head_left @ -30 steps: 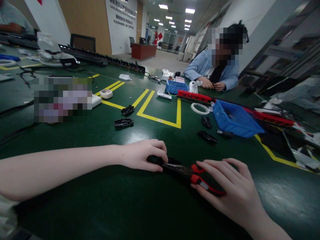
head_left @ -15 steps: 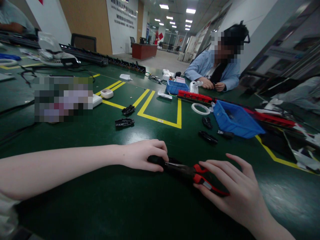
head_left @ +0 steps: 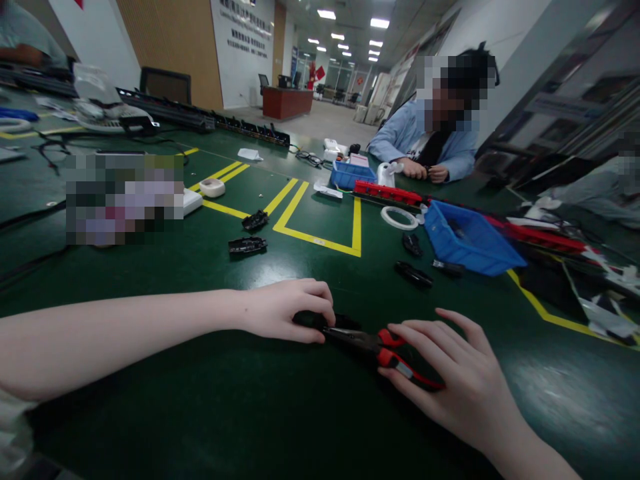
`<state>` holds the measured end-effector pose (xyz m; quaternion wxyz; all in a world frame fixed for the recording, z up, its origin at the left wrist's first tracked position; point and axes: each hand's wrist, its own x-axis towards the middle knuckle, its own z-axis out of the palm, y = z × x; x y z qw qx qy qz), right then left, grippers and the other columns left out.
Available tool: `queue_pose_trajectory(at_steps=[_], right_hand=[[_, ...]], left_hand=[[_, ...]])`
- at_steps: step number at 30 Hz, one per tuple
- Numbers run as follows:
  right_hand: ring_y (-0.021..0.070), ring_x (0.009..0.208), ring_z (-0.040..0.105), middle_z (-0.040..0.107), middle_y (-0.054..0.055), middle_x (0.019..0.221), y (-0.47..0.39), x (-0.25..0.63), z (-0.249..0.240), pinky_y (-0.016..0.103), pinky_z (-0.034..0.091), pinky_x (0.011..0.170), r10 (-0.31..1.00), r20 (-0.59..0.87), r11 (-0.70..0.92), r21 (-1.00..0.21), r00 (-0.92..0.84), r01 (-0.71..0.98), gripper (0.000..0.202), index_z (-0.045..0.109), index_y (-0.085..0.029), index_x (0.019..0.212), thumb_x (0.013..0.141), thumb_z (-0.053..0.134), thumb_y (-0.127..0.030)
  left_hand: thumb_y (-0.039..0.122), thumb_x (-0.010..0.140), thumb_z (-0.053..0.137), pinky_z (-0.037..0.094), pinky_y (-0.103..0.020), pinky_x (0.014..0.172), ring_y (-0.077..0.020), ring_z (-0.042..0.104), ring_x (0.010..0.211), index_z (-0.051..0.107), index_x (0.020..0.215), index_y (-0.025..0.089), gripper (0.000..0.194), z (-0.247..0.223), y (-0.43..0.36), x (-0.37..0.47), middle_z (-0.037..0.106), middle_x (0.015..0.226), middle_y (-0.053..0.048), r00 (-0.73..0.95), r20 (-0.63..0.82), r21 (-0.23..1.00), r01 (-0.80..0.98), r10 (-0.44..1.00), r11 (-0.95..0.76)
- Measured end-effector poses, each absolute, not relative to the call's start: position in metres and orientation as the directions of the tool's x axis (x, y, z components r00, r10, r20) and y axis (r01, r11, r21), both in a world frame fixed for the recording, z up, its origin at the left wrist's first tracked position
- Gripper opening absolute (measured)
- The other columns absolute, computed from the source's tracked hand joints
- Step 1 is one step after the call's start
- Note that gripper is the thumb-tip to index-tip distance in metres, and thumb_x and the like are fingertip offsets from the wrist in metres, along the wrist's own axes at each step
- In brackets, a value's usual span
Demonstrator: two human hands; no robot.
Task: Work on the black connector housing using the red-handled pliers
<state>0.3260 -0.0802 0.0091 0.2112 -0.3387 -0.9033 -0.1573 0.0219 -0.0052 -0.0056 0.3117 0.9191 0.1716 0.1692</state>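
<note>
My right hand [head_left: 460,367] is wrapped round the red handles of a pair of long-nosed pliers [head_left: 367,342], whose jaws point left. The jaw tips reach the fingertips of my left hand [head_left: 295,310]. Those fingers are bent in a pinch at the tips; a small dark thing seems to be there, too hidden to name. A black part [head_left: 347,323] lies on the green table just behind the pliers. Farther back on the left are two black plastic pieces [head_left: 247,246], and several more black pieces [head_left: 414,274] lie at the right.
A blue bin [head_left: 470,240] stands at the right, beside a white ring [head_left: 399,217] and a long red strip [head_left: 387,193]. Across the table a person [head_left: 425,143] sits with both hands together. Yellow tape [head_left: 320,241] marks the green table [head_left: 200,413]. A tape roll [head_left: 212,187] lies at the left.
My right hand and the pliers have moved slightly to the left, with the jaw tips nearer my left fingertips. My left hand has stayed nearly in place.
</note>
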Motion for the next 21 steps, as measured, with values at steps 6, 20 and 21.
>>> queue_pose_trajectory(at_steps=[6, 20, 21], right_hand=[[0.0239, 0.087, 0.071, 0.075, 0.010, 0.102, -0.080, 0.327, 0.009, 0.050, 0.044, 0.099, 0.542, 0.500, 0.718, 0.142, -0.675, 0.681, 0.032, 0.064, -0.017, 0.117, 0.091, 0.065, -0.036], [0.0258, 0.092, 0.071, 0.075, 0.008, 0.107, -0.080, 0.338, 0.008, 0.053, 0.044, 0.099, 0.595, 0.479, 0.691, 0.105, -0.645, 0.715, 0.039, 0.060, -0.022, 0.124, 0.090, 0.066, -0.040], [0.0259, 0.092, 0.072, 0.075, 0.008, 0.107, -0.079, 0.339, 0.008, 0.053, 0.045, 0.099, 0.597, 0.478, 0.691, 0.101, -0.644, 0.716, 0.039, 0.060, -0.022, 0.123, 0.089, 0.067, -0.040]], left_hand=[[0.024, 0.092, 0.070, 0.049, -0.033, 0.091, -0.0223, 0.060, 0.106, 0.067, 0.109, 0.018, 0.018, -0.005, -0.005, 0.022, 0.059, 0.117, -0.008, 0.884, 0.203, 0.630, 0.211, 0.421, -0.747], [0.025, 0.094, 0.068, 0.050, -0.033, 0.089, -0.0222, 0.060, 0.106, 0.064, 0.114, 0.019, 0.022, -0.008, -0.005, 0.021, 0.059, 0.118, -0.008, 0.885, 0.220, 0.605, 0.206, 0.410, -0.769], [0.025, 0.094, 0.068, 0.050, -0.033, 0.089, -0.0221, 0.060, 0.106, 0.064, 0.115, 0.019, 0.022, -0.007, -0.005, 0.021, 0.059, 0.118, -0.009, 0.886, 0.221, 0.599, 0.207, 0.408, -0.774]])
